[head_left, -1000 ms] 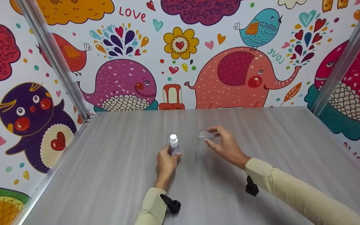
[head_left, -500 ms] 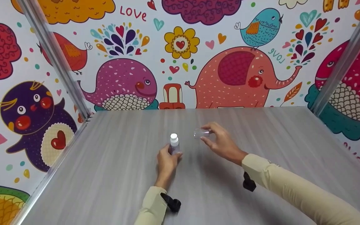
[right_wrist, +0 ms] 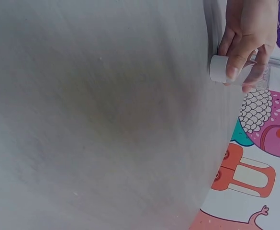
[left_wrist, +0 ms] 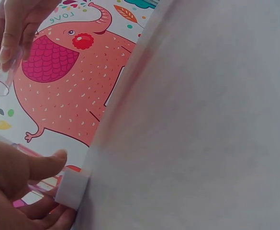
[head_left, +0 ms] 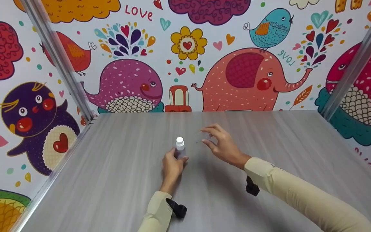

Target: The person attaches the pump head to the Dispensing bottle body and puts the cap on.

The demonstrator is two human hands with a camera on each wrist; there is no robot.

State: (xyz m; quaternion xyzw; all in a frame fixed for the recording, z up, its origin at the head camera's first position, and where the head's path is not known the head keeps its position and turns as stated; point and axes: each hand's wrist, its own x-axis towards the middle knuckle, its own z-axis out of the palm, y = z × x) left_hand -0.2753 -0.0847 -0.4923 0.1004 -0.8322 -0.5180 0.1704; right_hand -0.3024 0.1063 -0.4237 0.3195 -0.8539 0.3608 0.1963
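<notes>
My left hand [head_left: 173,167] grips a small clear bottle [head_left: 180,145] with a white top, upright over the table. In the right wrist view the white base [right_wrist: 218,69] of the bottle shows below the thumb and fingers. To the right, my right hand [head_left: 225,146] pinches a clear hollow cap [left_wrist: 1,80] between thumb and fingers. Its round open end faces the bottle's side, and a gap separates the two. Against the grey surface the cap is nearly invisible in the head view.
A grey wood-grain table [head_left: 114,154] lies under both hands. Behind it stands a wall [head_left: 211,19] printed with cartoon animals, with a metal post [head_left: 56,61] at the left and another metal post [head_left: 349,67] at the right.
My right hand has moved left and slightly away from me, bringing the clear cap nearer the bottle. The left hand keeps its hold on the bottle, almost unmoved.
</notes>
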